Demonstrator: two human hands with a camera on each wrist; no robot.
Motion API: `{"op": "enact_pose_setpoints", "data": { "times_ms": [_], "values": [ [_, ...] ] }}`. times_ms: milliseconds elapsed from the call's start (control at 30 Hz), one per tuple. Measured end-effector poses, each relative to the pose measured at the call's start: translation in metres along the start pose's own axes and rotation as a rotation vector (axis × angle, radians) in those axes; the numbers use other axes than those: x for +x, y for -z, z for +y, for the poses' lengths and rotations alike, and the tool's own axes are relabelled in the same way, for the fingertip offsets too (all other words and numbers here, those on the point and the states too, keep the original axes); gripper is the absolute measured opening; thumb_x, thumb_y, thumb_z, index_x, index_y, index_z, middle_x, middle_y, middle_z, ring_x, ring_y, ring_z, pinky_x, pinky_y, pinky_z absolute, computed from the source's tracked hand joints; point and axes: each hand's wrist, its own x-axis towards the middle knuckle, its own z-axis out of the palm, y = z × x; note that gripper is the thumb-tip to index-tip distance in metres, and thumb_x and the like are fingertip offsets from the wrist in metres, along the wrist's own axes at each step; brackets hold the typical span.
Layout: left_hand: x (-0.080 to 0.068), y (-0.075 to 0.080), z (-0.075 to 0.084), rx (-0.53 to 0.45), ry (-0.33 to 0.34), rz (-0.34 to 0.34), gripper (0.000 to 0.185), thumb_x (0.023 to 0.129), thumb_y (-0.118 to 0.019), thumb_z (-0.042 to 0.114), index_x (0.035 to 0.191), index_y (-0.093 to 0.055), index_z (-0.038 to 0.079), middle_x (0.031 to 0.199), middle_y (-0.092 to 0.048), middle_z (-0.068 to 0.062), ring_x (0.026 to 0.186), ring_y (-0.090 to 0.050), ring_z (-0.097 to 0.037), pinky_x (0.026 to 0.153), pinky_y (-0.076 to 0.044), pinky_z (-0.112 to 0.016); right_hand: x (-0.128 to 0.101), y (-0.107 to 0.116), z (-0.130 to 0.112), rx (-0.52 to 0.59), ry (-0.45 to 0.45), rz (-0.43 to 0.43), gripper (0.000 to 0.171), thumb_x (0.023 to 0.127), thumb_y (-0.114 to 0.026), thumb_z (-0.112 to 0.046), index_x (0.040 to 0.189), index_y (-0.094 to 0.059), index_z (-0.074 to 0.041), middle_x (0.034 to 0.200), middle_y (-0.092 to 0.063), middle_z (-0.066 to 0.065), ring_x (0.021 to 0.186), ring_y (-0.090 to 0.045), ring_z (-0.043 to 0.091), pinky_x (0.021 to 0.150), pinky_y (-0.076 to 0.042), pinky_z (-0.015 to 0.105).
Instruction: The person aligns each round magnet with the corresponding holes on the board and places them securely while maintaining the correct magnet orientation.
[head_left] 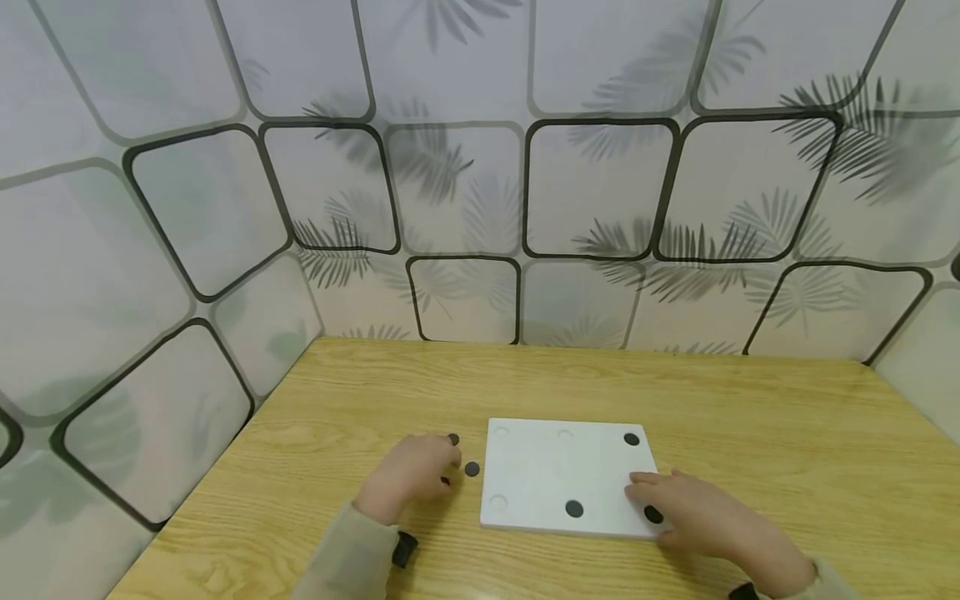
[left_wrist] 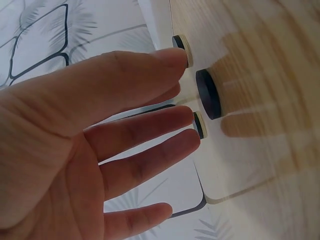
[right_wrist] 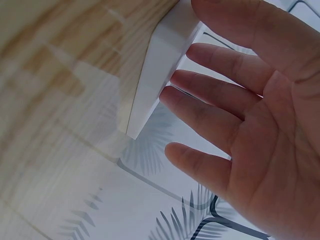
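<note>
A white rectangular board (head_left: 540, 475) lies on the table. Black discs sit on it at the far right corner (head_left: 632, 439), along the near edge (head_left: 574, 508) and at the near right corner (head_left: 653, 514); pale round recesses show elsewhere. Left of the board, my left hand (head_left: 408, 473) hovers over loose black discs (head_left: 472, 469), partly covering some. In the left wrist view its thumb and fingers are spread apart beside a disc (left_wrist: 208, 94), holding nothing. My right hand (head_left: 701, 512) lies at the board's right edge, fingers extended; the right wrist view shows fingertips at the white board (right_wrist: 157, 60).
The wooden table (head_left: 375, 383) reaches back to a wall covering (head_left: 457, 192) patterned with dark rounded outlines and grey leaves. The same covering rises along the left side. A dark strap (head_left: 403, 550) circles the left wrist.
</note>
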Motion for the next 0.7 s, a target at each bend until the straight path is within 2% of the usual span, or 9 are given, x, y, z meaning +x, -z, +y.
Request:
{"op": "enact_pose_setpoints", "data": {
  "times_ms": [200, 567, 700],
  "values": [
    [-0.0015, 0.0011, 0.0013, -0.007, 0.018, -0.015, 0.014, 0.071, -0.073, 0.016, 0.083, -0.065, 0.013, 0.081, -0.061, 0.001, 0.074, -0.057, -0.014, 0.066, -0.045, -0.029, 0.0001, 0.0003, 0.0001, 0.007, -0.004, 0.003, 0.047, 0.065, -0.074, -0.011, 0.108, -0.057, -0.003, 0.116, -0.054, 0.015, 0.106, -0.05, 0.032, 0.089, -0.034, 0.049],
    [-0.0011, -0.0007, 0.0008, -0.031, 0.036, -0.024, 0.012, 0.072, -0.073, 0.017, 0.076, -0.063, 0.013, 0.075, -0.058, 0.002, 0.065, -0.052, -0.011, 0.062, -0.044, -0.028, -0.0019, 0.0016, -0.0009, 0.009, 0.01, 0.001, 0.047, 0.066, -0.073, -0.011, 0.109, -0.057, -0.002, 0.116, -0.054, 0.016, 0.106, -0.05, 0.031, 0.089, -0.034, 0.049],
    [0.0, -0.0021, 0.0002, -0.033, 0.036, -0.025, 0.013, 0.072, -0.072, 0.017, 0.073, -0.06, 0.013, 0.071, -0.055, 0.004, 0.061, -0.047, -0.009, 0.059, -0.041, -0.027, -0.0014, 0.0013, -0.0005, 0.011, 0.008, -0.001, 0.046, 0.066, -0.073, -0.011, 0.108, -0.057, -0.003, 0.116, -0.054, 0.016, 0.106, -0.05, 0.031, 0.089, -0.034, 0.049]
  ]
}}
